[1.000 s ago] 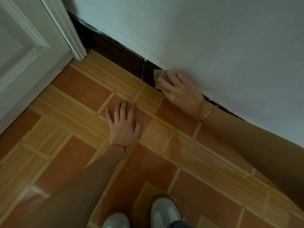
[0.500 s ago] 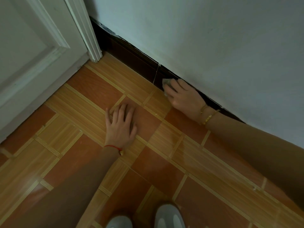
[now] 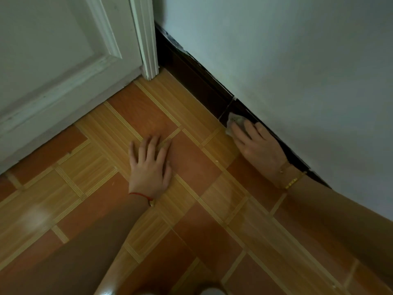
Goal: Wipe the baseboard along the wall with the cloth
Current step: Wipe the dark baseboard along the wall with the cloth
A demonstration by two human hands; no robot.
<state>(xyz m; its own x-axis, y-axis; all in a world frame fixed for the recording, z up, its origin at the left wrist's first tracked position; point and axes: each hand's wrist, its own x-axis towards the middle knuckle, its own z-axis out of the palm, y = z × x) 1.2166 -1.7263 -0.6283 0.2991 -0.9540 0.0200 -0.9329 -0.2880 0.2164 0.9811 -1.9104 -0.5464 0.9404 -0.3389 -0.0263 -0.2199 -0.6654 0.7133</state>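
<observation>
Right hand [image 3: 258,145] flat on cloth [image 3: 235,120]: press along baseboard [image 3: 191,77] toward door frame [image 3: 146,39]; left hand [image 3: 150,165] spread on floor [image 3: 212,231]

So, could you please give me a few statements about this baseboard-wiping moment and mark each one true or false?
1. The right hand presses the cloth against the dark baseboard. True.
2. The left hand holds a second cloth. False: it lies flat on the floor tiles, holding nothing.
3. The cloth sits just right of a pale joint line in the baseboard. True.
4. The right wrist is bare. False: it wears gold bracelets.
5. The cloth touches the door frame. False: it is well along the wall from it.
</observation>
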